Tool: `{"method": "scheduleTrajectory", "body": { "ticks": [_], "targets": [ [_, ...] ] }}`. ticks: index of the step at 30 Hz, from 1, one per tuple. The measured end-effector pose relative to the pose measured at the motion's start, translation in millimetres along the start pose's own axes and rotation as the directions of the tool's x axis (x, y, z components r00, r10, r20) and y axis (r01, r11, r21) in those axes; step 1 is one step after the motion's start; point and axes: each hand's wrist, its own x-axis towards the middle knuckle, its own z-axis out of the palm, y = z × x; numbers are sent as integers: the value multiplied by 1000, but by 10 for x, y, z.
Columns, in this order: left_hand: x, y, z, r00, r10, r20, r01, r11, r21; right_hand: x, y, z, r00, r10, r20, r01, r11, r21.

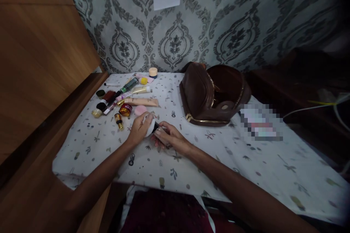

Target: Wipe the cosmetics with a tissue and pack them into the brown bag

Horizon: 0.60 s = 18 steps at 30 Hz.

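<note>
My left hand (140, 128) is closed around a white cloth or pad (150, 126), pressing it to the black end of a small bottle-like item (155, 127). The fingers of my right hand (173, 139) are wrapped round the other end of that item, which looks clear or shiny. Both hands meet low over the patterned tablecloth. Just behind my left hand lies a round pink pad (140, 110). To its left are a dark red and gold jar (125, 109) and a small gold and amber bottle (118, 121).
Several tubes, including a peach one (144, 102), lie at the back left. A cream-lidded jar (153, 72) stands near the wall. The open brown bag (198, 93) sits right of centre, beside a blurred-out item (261, 123). A wooden panel (41, 54) borders the left.
</note>
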Motion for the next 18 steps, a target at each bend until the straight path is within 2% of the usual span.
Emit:
{"method": "scheduleTrajectory", "body": {
  "ticks": [2, 8, 18],
  "targets": [
    [-24, 19, 13, 999, 16, 44, -17, 1000, 13, 1, 7, 3, 1000, 7, 17, -7, 1000, 20],
    [-60, 28, 25, 996, 77, 44, -80, 994, 70, -7, -19, 22, 997, 32, 72, -39, 995, 95],
    [-57, 22, 49, 997, 56, 51, -63, 987, 149, -62, -51, 45, 998, -23, 60, 33, 985, -167]
  ]
}}
